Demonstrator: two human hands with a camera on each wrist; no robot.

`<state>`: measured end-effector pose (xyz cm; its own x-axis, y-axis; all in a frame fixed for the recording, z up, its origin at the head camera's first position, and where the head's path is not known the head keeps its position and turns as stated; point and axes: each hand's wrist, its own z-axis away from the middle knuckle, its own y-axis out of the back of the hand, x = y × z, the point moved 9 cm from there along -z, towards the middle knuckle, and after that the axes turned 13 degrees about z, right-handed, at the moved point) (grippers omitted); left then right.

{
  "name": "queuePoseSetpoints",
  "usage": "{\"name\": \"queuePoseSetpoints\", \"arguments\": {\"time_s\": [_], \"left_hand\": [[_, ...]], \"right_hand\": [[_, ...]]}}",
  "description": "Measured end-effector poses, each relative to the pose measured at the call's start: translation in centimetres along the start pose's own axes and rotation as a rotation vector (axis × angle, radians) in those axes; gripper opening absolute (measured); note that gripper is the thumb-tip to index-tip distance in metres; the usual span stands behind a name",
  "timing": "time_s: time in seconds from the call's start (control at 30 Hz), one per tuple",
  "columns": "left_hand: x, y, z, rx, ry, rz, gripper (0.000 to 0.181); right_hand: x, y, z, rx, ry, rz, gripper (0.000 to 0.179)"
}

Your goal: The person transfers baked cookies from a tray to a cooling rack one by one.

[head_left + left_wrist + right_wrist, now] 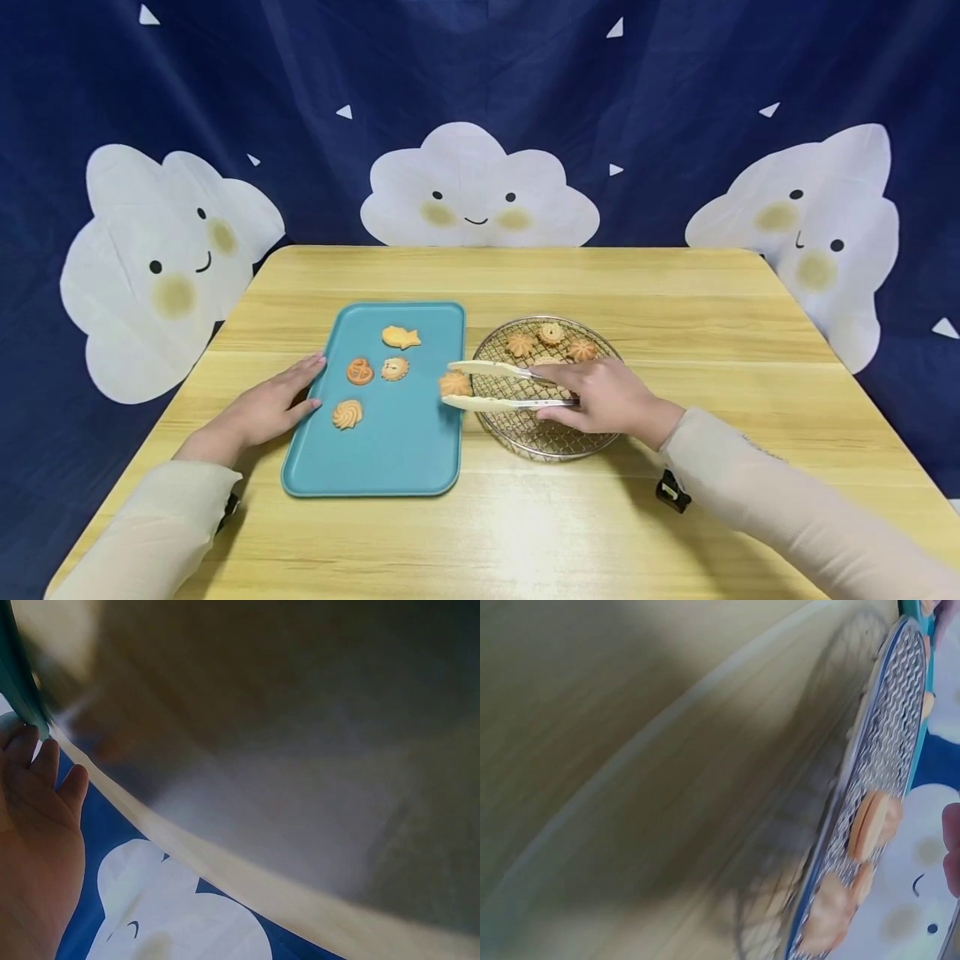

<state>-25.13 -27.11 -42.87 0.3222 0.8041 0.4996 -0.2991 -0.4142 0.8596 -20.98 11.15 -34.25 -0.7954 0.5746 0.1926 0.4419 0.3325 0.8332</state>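
Note:
My right hand (603, 396) grips a pair of tongs (495, 404) with cream-coloured tips. Between the tips is a flower-shaped cookie (454, 384), over the right rim of a teal tray (397, 467). Fingers straight, my left hand (262, 410) touches the tray's left edge. On the tray lie a fish-shaped cookie (401, 337), a pretzel-shaped cookie (360, 371), a round scalloped cookie (394, 368) and a swirl cookie (347, 414). Right of it stands a round wire rack (555, 446) bearing several cookies (521, 344), one partly hidden behind the tongs. The right wrist view shows the rack (885, 750) edge-on.
Everything stands on a light wooden table (525, 533) with rounded far corners. Behind it hangs a dark blue cloth (525, 67) printed with smiling clouds. The tray and the rack sit close side by side.

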Motion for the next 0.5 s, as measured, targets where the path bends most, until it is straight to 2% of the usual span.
{"name": "queuePoseSetpoints", "arguments": {"time_s": [0.5], "left_hand": [[0.2, 0.1, 0.2, 0.004, 0.001, -0.006, 0.069]], "right_hand": [[3.4, 1.4, 3.7, -0.048, -0.045, -0.003, 0.063]]}}
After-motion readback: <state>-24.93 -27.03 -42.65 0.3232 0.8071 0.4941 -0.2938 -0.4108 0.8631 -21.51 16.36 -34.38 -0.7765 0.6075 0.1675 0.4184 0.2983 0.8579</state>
